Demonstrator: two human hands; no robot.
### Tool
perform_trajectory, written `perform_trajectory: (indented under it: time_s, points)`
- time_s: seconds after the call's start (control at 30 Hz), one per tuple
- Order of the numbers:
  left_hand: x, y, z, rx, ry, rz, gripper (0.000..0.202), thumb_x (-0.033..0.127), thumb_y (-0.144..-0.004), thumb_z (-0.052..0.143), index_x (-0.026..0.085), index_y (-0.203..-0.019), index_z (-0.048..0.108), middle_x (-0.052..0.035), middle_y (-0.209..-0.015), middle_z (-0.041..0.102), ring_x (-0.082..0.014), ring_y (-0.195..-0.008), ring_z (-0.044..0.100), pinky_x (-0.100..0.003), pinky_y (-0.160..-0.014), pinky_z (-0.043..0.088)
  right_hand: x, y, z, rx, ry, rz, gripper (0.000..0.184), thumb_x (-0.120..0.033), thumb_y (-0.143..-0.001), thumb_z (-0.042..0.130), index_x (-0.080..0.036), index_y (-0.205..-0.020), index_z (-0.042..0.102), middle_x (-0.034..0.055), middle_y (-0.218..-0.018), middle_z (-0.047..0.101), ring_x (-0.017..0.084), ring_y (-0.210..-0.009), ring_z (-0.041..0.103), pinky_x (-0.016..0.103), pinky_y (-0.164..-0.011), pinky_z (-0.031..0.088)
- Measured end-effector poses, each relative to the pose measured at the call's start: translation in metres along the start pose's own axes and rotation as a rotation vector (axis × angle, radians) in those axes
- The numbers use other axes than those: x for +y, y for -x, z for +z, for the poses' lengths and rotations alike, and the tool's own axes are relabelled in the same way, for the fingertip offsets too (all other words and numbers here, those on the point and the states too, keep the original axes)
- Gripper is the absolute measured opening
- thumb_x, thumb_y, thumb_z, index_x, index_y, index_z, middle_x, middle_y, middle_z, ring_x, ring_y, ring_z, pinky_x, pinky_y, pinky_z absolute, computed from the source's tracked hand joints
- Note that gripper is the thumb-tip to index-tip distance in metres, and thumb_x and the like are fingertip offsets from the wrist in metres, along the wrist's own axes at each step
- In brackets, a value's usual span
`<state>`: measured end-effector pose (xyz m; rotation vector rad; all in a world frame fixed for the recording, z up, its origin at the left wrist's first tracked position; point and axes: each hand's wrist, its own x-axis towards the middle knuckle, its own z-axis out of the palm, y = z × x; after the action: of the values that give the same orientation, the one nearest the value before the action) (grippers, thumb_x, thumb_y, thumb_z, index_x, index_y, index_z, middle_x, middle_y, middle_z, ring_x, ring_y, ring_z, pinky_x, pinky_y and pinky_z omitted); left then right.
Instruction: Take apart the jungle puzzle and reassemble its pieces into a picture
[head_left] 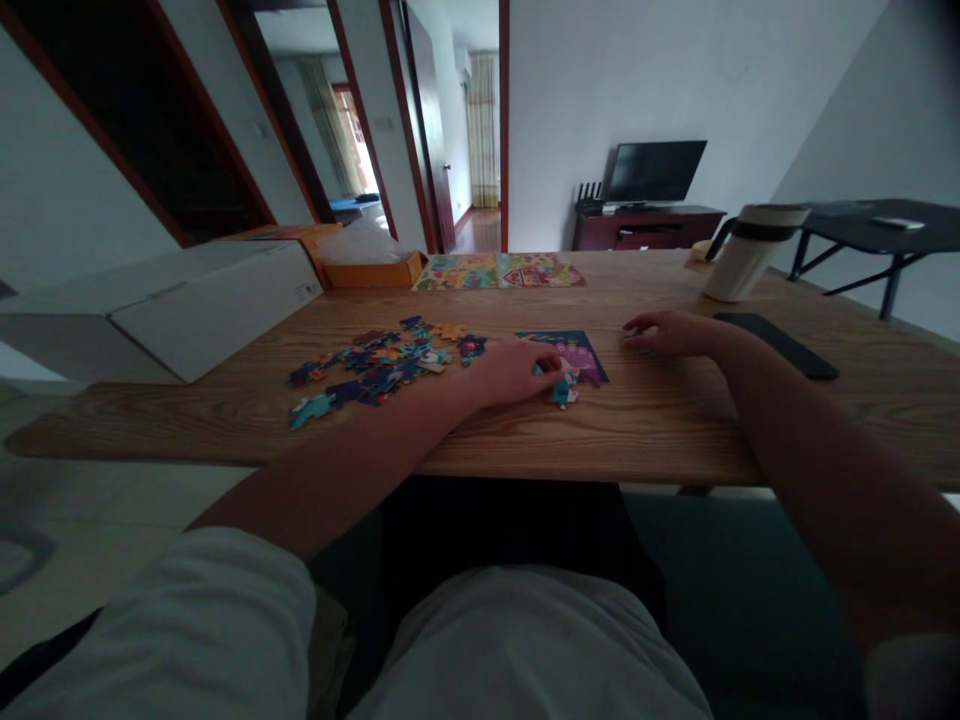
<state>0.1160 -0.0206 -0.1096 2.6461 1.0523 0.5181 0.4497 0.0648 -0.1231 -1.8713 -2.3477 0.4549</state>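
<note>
My left hand reaches over the table, fingers pinched at a teal and white puzzle piece on the near side of a partly joined puzzle. That joined part is dark blue with a pink-purple figure, and my hand hides its left portion. To its right, my right hand rests low on the wood with curled fingers. Something small and pale shows under its fingertips, too little to name. Left of my left hand spreads a pile of loose jigsaw pieces, mostly dark blue, teal and orange.
Two colourful picture sheets lie at the table's far side, beside an orange box with clear plastic. A white carton stands at left. At right are a dark phone-like slab and a pale tumbler on the wooden table.
</note>
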Motion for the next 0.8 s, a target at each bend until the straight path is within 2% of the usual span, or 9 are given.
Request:
perform_trajectory:
  time_s: [0.13, 0.27, 0.37, 0.57, 0.8]
  points:
    - [0.0, 0.008, 0.0, -0.043, -0.188, 0.142, 0.042, 0.052, -0.092, 0.064, 0.019, -0.115, 0.073, -0.0106, -0.114, 0.074, -0.0261, -0.106, 0.067, -0.038, -0.096, 0.048, 0.0, 0.0, 0.0, 0.025, 0.023, -0.026, 0.054, -0.054, -0.088, 0.061, -0.024, -0.132, 0.069, 0.0115, -0.126, 0.073, 0.032, -0.103, 0.072, 0.046, -0.094, 0.058]
    - [-0.004, 0.011, -0.001, -0.064, -0.218, 0.136, 0.052, 0.058, -0.09, 0.064, 0.02, -0.124, 0.072, -0.0112, -0.123, 0.07, -0.027, -0.113, 0.064, -0.038, -0.103, 0.044, 0.0, 0.0, 0.0, 0.019, 0.026, -0.026, 0.055, -0.056, -0.088, 0.061, -0.025, -0.133, 0.068, 0.0114, -0.126, 0.072, 0.032, -0.104, 0.072, 0.047, -0.094, 0.057]
    - [-0.003, 0.012, 0.0, -0.096, -0.205, 0.161, 0.052, 0.058, -0.09, 0.064, 0.021, -0.126, 0.072, -0.0108, -0.125, 0.067, -0.0265, -0.113, 0.063, -0.037, -0.103, 0.043, 0.0, 0.001, -0.001, 0.015, 0.022, -0.015, 0.058, -0.058, -0.087, 0.061, -0.024, -0.134, 0.068, 0.0124, -0.129, 0.071, 0.033, -0.109, 0.07, 0.047, -0.099, 0.055]
    - [0.001, 0.013, 0.001, -0.109, -0.201, 0.182, 0.05, 0.06, -0.09, 0.063, 0.025, -0.125, 0.073, -0.0101, -0.118, 0.066, -0.0261, -0.108, 0.063, -0.037, -0.1, 0.044, -0.003, 0.003, -0.002, 0.022, 0.026, -0.024, 0.057, -0.057, -0.088, 0.06, -0.026, -0.134, 0.067, 0.0117, -0.127, 0.072, 0.035, -0.109, 0.07, 0.05, -0.099, 0.054]
    - [0.002, 0.012, -0.003, -0.097, -0.189, 0.169, 0.051, 0.062, -0.085, 0.068, 0.019, -0.112, 0.077, -0.0105, -0.108, 0.069, -0.0259, -0.103, 0.063, -0.036, -0.095, 0.045, -0.005, 0.003, -0.002, 0.02, 0.031, 0.005, 0.056, -0.056, -0.088, 0.062, -0.024, -0.133, 0.068, 0.0116, -0.129, 0.071, 0.034, -0.111, 0.069, 0.049, -0.102, 0.052]
